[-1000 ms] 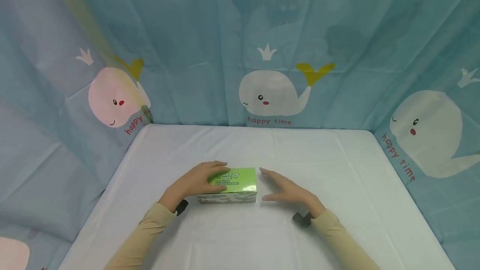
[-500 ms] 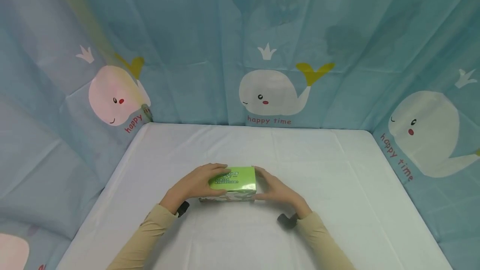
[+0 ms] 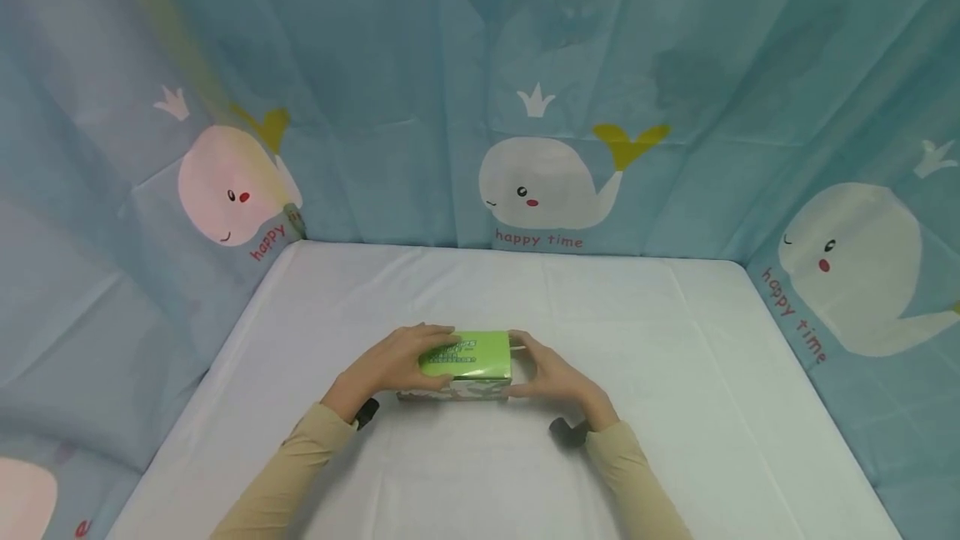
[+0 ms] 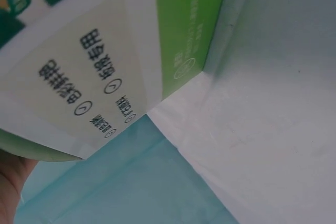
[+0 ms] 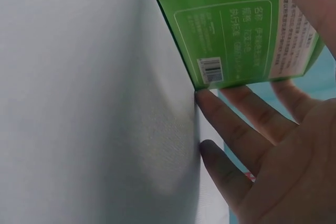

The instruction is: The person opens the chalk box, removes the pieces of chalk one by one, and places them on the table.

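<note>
A green-topped cardboard box point(image 3: 476, 354) with a patterned front side lies on the white table, between both hands. My left hand point(image 3: 397, 362) grips its left end, thumb at the front and fingers over the top and far side. At the other end, my right hand point(image 3: 551, 369) spans the box, fingertips at the back and thumb at the front. A thin white strip point(image 3: 519, 347) shows by those fingers; what it is I cannot tell. The right wrist view shows the green end panel point(image 5: 226, 40) with a barcode, the fingers touching its edge.
White cloth point(image 3: 480, 473) covers the table. Blue curtains point(image 3: 375, 173) printed with whales stand along its back and both sides. A dark wrist camera point(image 3: 567, 432) juts out below the right hand, and another point(image 3: 367, 413) below the left.
My right hand has moved left from beside the box to its right end and now holds it there. The left hand keeps its grip; the box has barely moved.
</note>
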A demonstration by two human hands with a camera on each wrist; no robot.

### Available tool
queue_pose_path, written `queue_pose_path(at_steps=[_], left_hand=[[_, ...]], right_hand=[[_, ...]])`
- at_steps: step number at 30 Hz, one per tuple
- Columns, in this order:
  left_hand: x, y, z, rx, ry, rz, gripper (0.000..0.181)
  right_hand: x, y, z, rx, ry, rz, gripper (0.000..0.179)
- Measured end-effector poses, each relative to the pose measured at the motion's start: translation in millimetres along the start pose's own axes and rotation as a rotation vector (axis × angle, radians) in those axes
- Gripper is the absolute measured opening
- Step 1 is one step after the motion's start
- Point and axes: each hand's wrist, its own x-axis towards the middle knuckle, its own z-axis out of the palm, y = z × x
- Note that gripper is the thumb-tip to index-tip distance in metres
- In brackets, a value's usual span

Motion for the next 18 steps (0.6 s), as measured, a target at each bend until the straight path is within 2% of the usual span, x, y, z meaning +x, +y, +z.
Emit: queue_pose_path(at_steps=[8,13,18], left_hand=[[1.6,1.5,-1.6,0.000,-0.014,-0.017,0.057],[3.6,3.8,-9.4,-0.094,-0.005,-0.035,0.047],[7.9,3.0,-20.2,-0.237,-0.054,-0.135,0.049]], right_hand=[[1.1,2.0,-0.4,0.002,-0.017,0.017,0.096],[-0.3,3.6,-1.3,0.022,-0.020,-0.044,0.095],[-2.0,6.3,-0.3,0.043,-0.026,-0.057,0.093]])
